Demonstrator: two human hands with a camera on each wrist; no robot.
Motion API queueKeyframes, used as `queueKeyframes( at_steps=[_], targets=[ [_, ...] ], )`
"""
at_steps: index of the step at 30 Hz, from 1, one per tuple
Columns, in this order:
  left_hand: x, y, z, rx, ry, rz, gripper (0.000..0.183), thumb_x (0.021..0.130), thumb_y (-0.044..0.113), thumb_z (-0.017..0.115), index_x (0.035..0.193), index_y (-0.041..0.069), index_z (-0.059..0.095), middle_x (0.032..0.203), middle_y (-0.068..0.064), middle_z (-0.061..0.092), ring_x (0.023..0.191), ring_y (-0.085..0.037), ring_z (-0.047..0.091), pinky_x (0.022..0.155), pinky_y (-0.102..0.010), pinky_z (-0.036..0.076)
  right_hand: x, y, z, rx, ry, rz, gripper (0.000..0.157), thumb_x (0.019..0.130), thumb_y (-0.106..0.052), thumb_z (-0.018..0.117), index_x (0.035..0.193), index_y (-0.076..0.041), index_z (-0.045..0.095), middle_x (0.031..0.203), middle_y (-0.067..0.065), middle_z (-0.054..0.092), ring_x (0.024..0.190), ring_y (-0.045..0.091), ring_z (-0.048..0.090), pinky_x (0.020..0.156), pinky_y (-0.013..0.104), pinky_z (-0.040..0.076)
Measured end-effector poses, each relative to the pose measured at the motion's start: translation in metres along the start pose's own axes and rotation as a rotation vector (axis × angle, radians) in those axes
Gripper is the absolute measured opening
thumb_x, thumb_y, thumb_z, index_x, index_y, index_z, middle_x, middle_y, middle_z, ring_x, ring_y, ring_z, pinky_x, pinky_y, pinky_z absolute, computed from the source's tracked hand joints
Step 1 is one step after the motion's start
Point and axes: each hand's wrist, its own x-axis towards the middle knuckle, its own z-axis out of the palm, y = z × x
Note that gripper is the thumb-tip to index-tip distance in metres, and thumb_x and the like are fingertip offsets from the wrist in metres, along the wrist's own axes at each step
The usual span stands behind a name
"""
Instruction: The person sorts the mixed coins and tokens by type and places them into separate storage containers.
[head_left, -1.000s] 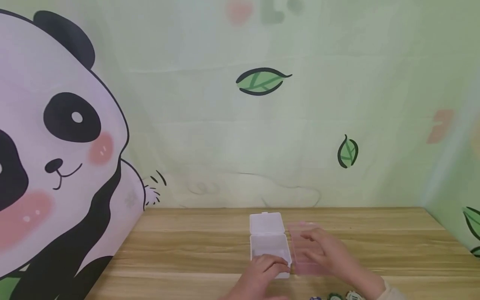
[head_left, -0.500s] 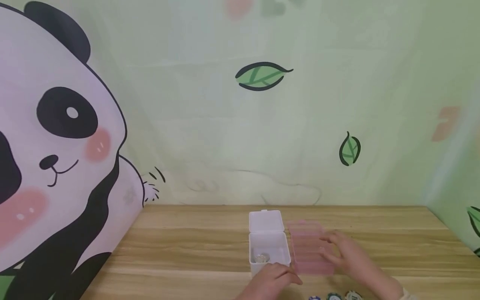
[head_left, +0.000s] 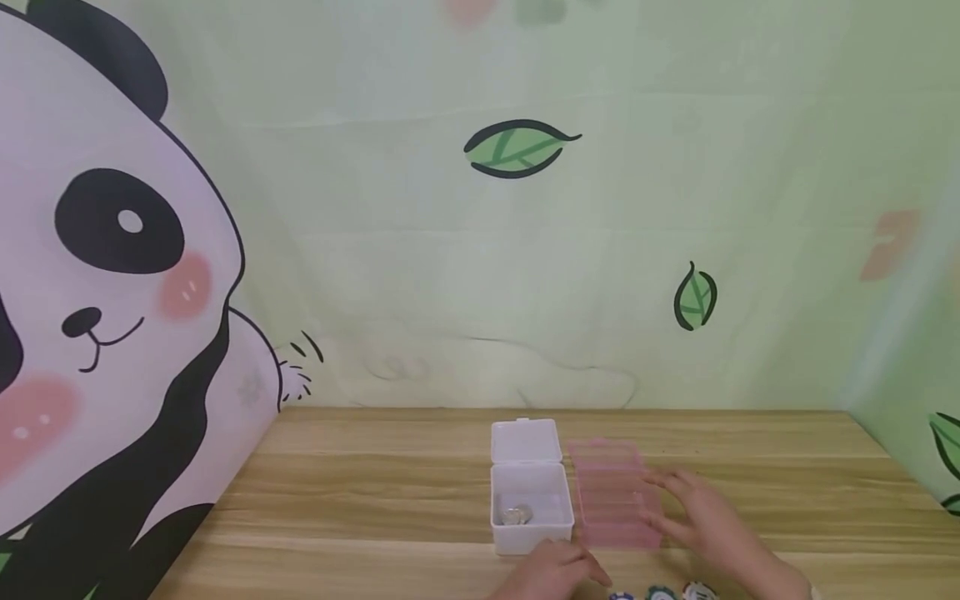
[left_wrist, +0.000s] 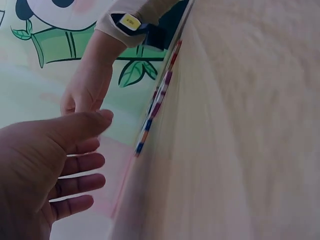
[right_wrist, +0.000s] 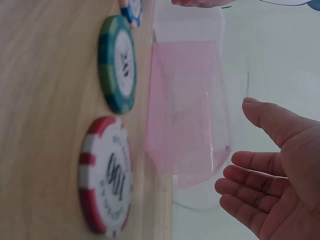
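In the head view a white plastic box (head_left: pixel 532 539) stands with its lid tipped back, and silvery coin-like discs (head_left: pixel 516 514) lie inside. Just in front of it is my left hand (head_left: pixel 553 571), fingers loosely extended and holding nothing. A see-through pink box (head_left: pixel 621 537) stands against the white box's right side. My right hand (head_left: pixel 705 521) is at the pink box's right edge, thumb and fingers spread; contact is hard to tell. Nothing is in its grasp in the right wrist view, where a green poker chip (right_wrist: pixel 119 65) and a red-and-white poker chip (right_wrist: pixel 106 177) lie close by.
A blue-edged chip (head_left: pixel 621 597) lies left of the other chips at the bottom of the head view, partly cut off. The wooden tabletop (head_left: pixel 375 500) runs back to a printed panda backdrop (head_left: pixel 450 267).
My left hand has drawn back from over the white box toward the near side, uncovering the discs. My right hand has shifted right, from over the pink box to its edge.
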Motion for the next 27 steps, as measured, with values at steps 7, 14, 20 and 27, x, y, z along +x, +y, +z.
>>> queueKeyframes(
  at_steps=[7,14,20,27],
  targets=[
    [0.004,0.004,0.011,0.010,-0.035,-0.043,0.024,0.082,0.030,0.067,0.101,0.015,0.069,0.096,0.008,0.070,0.092,-0.003,0.065,0.083,-0.007,0.041,-0.007,0.006,0.005,0.007,-0.005,0.009,0.053,0.078,-0.027,0.077,0.121,0.002,0.061,0.117,0.018,0.065,0.106,0.036,0.062,0.087,0.052,0.051],
    [0.010,0.006,0.018,-0.017,-0.048,-0.060,0.018,0.082,0.026,0.068,0.097,0.016,0.070,0.091,0.008,0.068,0.086,-0.001,0.062,0.078,-0.002,0.036,-0.011,0.004,0.006,0.055,-0.072,0.095,0.057,0.084,-0.033,0.072,0.126,0.002,0.057,0.124,0.021,0.060,0.112,0.039,0.059,0.091,0.054,0.049],
    [0.013,0.007,0.022,0.002,-0.008,-0.047,0.017,0.077,0.024,0.071,0.093,0.018,0.072,0.086,0.009,0.066,0.080,0.001,0.059,0.073,0.000,0.033,-0.011,0.004,0.005,0.050,-0.102,0.138,0.059,0.087,-0.037,0.068,0.130,0.001,0.055,0.130,0.025,0.056,0.117,0.044,0.055,0.094,0.058,0.046],
    [0.014,0.007,0.024,0.076,-0.077,-0.081,0.020,0.077,0.032,0.070,0.096,0.024,0.073,0.088,0.012,0.064,0.084,0.000,0.054,0.070,-0.001,0.022,-0.011,0.008,0.005,0.051,-0.108,0.113,0.060,0.086,-0.037,0.069,0.130,0.001,0.055,0.131,0.023,0.056,0.118,0.042,0.055,0.093,0.056,0.047]
  ],
)
